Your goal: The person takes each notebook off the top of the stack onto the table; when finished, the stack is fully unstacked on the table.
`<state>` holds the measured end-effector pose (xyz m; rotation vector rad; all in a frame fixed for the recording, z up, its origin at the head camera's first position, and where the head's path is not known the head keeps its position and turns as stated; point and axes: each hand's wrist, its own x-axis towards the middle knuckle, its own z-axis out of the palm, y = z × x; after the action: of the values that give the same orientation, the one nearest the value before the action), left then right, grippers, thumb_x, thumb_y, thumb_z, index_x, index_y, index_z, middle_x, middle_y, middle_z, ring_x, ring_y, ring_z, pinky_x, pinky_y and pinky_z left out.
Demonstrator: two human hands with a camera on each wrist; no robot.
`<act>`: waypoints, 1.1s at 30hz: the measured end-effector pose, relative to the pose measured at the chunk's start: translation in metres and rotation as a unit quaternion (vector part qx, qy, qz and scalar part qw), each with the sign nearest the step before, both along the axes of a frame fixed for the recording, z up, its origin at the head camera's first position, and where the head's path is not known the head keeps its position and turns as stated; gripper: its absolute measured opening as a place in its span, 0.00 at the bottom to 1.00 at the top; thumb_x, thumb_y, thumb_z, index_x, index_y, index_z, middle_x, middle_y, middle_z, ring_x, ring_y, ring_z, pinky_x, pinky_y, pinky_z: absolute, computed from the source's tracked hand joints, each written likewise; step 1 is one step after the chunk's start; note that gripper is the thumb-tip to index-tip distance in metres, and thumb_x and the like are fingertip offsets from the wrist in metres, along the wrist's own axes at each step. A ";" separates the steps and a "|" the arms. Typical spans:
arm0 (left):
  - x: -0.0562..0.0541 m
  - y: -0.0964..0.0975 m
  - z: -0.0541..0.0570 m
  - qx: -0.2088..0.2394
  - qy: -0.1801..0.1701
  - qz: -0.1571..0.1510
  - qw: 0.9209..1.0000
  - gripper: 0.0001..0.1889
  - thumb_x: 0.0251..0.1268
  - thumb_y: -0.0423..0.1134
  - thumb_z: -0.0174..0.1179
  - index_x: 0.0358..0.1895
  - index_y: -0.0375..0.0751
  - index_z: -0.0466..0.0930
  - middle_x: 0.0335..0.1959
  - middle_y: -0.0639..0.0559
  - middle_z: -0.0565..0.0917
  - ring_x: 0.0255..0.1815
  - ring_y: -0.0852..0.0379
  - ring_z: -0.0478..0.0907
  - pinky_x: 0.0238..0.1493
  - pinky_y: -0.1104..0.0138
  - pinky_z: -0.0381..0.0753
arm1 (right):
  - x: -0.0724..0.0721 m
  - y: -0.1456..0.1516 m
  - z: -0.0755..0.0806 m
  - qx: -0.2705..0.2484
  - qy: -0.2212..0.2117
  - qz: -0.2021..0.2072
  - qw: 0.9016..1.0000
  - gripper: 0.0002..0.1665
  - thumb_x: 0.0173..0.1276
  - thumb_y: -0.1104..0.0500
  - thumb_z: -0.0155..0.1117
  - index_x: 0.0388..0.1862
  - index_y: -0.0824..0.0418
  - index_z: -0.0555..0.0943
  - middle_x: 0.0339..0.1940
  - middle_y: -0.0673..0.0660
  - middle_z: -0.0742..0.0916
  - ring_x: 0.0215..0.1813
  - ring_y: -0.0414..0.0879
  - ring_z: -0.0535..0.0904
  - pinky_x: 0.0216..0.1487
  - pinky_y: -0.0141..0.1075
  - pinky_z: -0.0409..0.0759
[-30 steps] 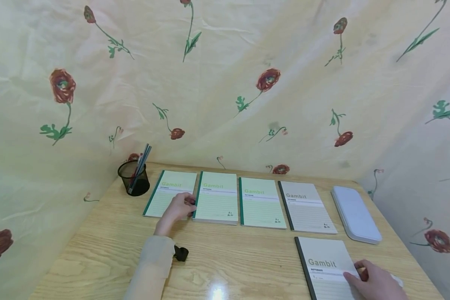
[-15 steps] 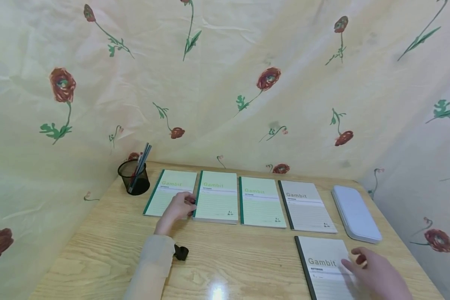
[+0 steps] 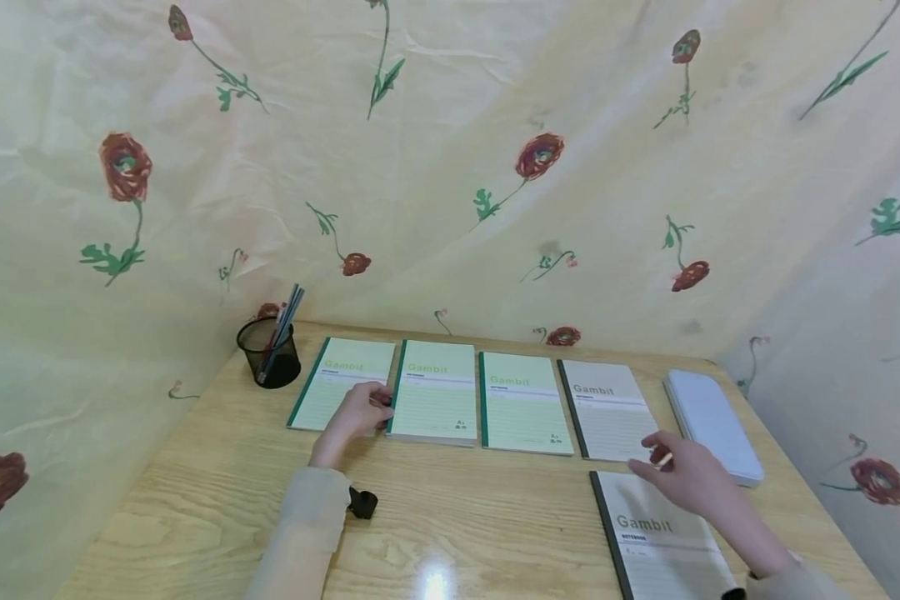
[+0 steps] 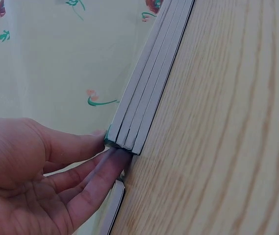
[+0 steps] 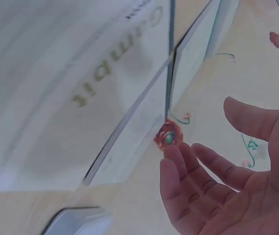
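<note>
My left hand rests between two green-spined notebooks. Its thumb and fingertips touch the spine end of the second one, and the left wrist view shows that this is a stack of several notebooks. Under that hand lies the leftmost notebook, partly covered. The right hand, fingers loosely bent and holding nothing, hovers over the lower corner of a grey notebook with a dark spine. Below it, nearer the front, lies another dark-spined notebook, partly hidden by the right forearm.
A third green-spined notebook lies mid-row. At the right stands a pale flat case. A black mesh pen cup with pens is at the back left. The wooden table meets a flowered curtain behind.
My right hand has let go of the front notebook's right edge, lifted, and moved forward and left towards the grey notebook. The left hand has stayed at the stack.
</note>
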<state>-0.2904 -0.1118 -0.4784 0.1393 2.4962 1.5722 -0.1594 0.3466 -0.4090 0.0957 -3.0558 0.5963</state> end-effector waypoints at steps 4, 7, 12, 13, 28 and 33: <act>-0.001 0.001 0.000 0.003 0.001 -0.002 1.000 0.17 0.66 0.23 0.60 0.58 0.25 0.76 0.46 0.38 0.81 0.43 0.48 0.80 0.40 0.60 0.85 | -0.018 -0.014 0.004 -0.022 -0.007 0.004 1.000 0.28 0.67 0.50 0.69 0.52 0.74 0.78 0.35 0.56 0.85 0.36 0.50 0.82 0.32 0.41 0.79; -0.001 0.002 0.000 0.003 -0.001 0.000 1.000 0.18 0.66 0.23 0.60 0.58 0.26 0.77 0.46 0.39 0.81 0.43 0.48 0.80 0.40 0.60 0.85 | -0.032 -0.022 0.005 -0.047 -0.012 0.011 0.999 0.28 0.68 0.51 0.69 0.53 0.74 0.77 0.35 0.56 0.84 0.36 0.50 0.81 0.31 0.39 0.78; -0.001 0.003 0.000 -0.001 -0.001 0.002 1.000 0.18 0.66 0.23 0.60 0.58 0.26 0.76 0.47 0.39 0.81 0.44 0.48 0.80 0.40 0.60 0.84 | -0.053 -0.032 0.011 -0.092 -0.030 0.023 0.995 0.30 0.70 0.49 0.67 0.56 0.74 0.76 0.37 0.59 0.84 0.32 0.48 0.80 0.30 0.38 0.80; 0.000 0.003 0.000 -0.001 -0.001 0.002 1.000 0.18 0.66 0.23 0.60 0.58 0.26 0.76 0.47 0.39 0.81 0.44 0.48 0.80 0.40 0.60 0.84 | -0.057 -0.034 0.012 -0.102 -0.037 0.025 0.994 0.31 0.70 0.49 0.67 0.57 0.74 0.76 0.37 0.59 0.84 0.33 0.48 0.81 0.31 0.38 0.82; 0.002 0.001 0.002 -0.002 0.003 0.001 1.000 0.17 0.66 0.23 0.60 0.57 0.25 0.76 0.47 0.38 0.81 0.45 0.47 0.80 0.40 0.60 0.85 | -0.116 -0.082 0.006 -0.232 -0.089 0.023 0.968 0.34 0.74 0.47 0.62 0.63 0.74 0.72 0.50 0.68 0.82 0.47 0.59 0.84 0.46 0.48 0.85; 0.001 0.001 0.001 0.000 0.002 0.002 1.000 0.17 0.66 0.23 0.60 0.57 0.25 0.77 0.47 0.38 0.81 0.44 0.48 0.80 0.40 0.60 0.85 | -0.131 -0.098 -0.005 -0.257 -0.100 0.001 0.961 0.32 0.75 0.49 0.61 0.65 0.73 0.72 0.53 0.70 0.82 0.49 0.59 0.84 0.48 0.46 0.85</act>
<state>-0.2890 -0.1105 -0.4776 0.1391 2.5012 1.5758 -0.2905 0.2485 -0.4137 0.0257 -2.9604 1.4518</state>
